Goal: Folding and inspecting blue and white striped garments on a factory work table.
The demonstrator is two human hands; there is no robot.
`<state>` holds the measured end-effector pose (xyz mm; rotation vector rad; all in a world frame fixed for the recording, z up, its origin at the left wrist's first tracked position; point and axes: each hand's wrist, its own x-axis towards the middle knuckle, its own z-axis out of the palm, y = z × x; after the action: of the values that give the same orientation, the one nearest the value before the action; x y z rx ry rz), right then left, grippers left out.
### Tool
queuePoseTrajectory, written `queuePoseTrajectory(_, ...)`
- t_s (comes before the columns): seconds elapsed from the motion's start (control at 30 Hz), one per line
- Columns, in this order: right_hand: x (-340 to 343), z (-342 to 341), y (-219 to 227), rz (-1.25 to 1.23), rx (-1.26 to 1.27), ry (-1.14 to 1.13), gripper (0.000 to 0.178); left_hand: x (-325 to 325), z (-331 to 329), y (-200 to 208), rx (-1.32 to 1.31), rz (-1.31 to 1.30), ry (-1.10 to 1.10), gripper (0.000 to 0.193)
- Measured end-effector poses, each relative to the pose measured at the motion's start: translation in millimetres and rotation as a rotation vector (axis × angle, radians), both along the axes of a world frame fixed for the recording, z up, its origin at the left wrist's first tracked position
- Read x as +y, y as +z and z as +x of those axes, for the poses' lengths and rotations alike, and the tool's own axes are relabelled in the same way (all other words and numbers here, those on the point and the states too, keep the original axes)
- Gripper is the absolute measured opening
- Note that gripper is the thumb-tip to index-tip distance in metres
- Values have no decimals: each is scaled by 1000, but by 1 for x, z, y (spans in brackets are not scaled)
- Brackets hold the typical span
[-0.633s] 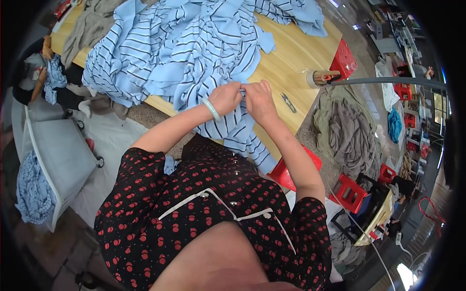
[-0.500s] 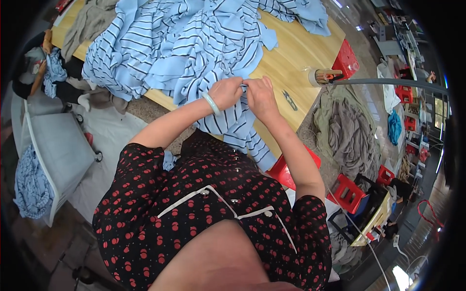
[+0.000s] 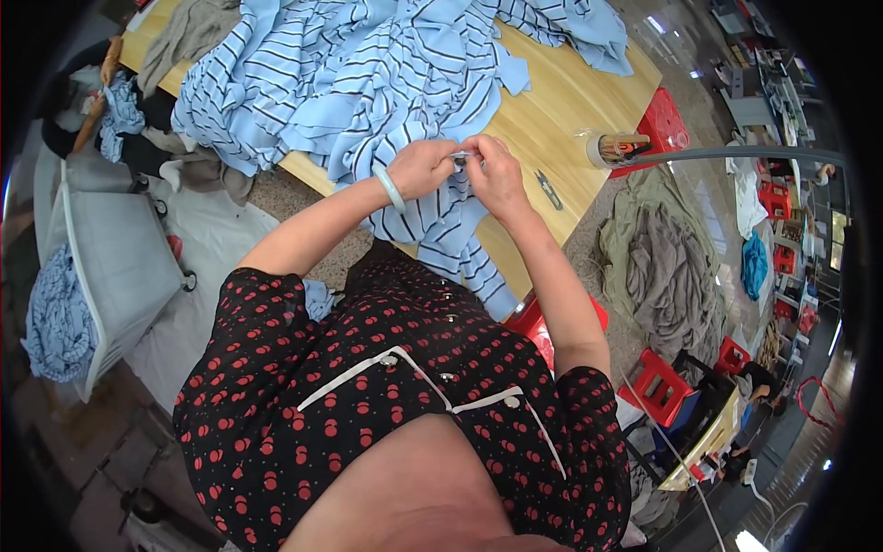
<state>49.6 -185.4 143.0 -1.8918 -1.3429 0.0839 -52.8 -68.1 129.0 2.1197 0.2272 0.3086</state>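
A heap of light blue knit fabric [image 3: 368,74] with dark and white stripes covers much of the wooden table [image 3: 589,101]; part of it hangs over the near edge. My left hand [image 3: 421,170], with a pale bangle [image 3: 389,189] at the wrist, is closed in a pinch on the fabric's edge. Close beside it, my right hand [image 3: 498,179] pinches the same edge, the fingertips of both hands nearly meeting. A small pale and dark bit shows between them, too small to make out. Thread snips [image 3: 549,189] lie on the table right of my right hand.
A round holder of sticks and tools [image 3: 609,149] stands at the table's right edge, beside a dark curved bar [image 3: 736,155]. Grey-brown fabric [image 3: 671,276] is heaped on the floor to the right, near red stools [image 3: 655,386]. Left stands a grey wheeled bin [image 3: 129,258].
Both hands stay at the fabric's edge; the right fingers have shifted up and curled more, and a small bit now shows between the fingertips. The view has shifted slightly.
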Motion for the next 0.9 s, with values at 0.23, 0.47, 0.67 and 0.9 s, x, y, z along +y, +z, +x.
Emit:
queuePoseTrajectory(0.23,-32,10,26,-119,435,23,24,-21,-16,25,1,-263,-66,21)
queuePoseTrajectory(0.47,-56,-9,37,-357,907,231,23,-64,-65,46,-148,-503,179,24)
queuePoseTrajectory(0.67,-52,-28,6,-440,1071,472,21,-89,-169,52,-653,-867,855,12)
queuePoseTrajectory(0.9,-37,-59,-19,-665,1189,656,21,-216,-424,87,-1083,-416,1638,10)
